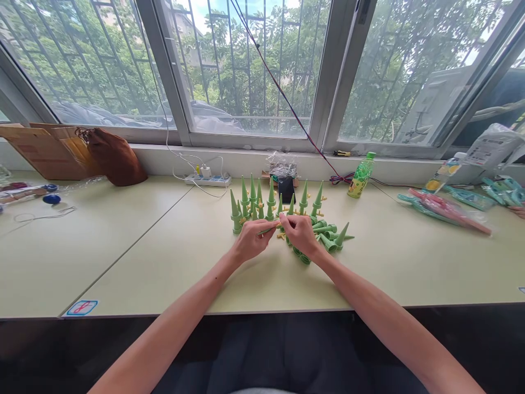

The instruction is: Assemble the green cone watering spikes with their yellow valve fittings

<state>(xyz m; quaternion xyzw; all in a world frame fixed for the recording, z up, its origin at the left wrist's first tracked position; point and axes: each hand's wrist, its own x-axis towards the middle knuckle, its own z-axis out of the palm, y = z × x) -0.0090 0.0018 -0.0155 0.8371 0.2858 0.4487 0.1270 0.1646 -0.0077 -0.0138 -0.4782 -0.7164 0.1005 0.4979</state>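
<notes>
My left hand is closed round a green cone-shaped spike that lies sideways between both hands. My right hand pinches a small yellow piece at the spike's tip. Just behind my hands, several green spikes stand upright on the pale table. More green spikes lie in a loose pile to the right of my right hand. Small yellow parts are scattered among them.
A black phone leans against the window ledge behind the spikes, with a white power strip to its left. A green bottle stands at the right, a brown bag and cardboard at the left. Packaged items lie far right.
</notes>
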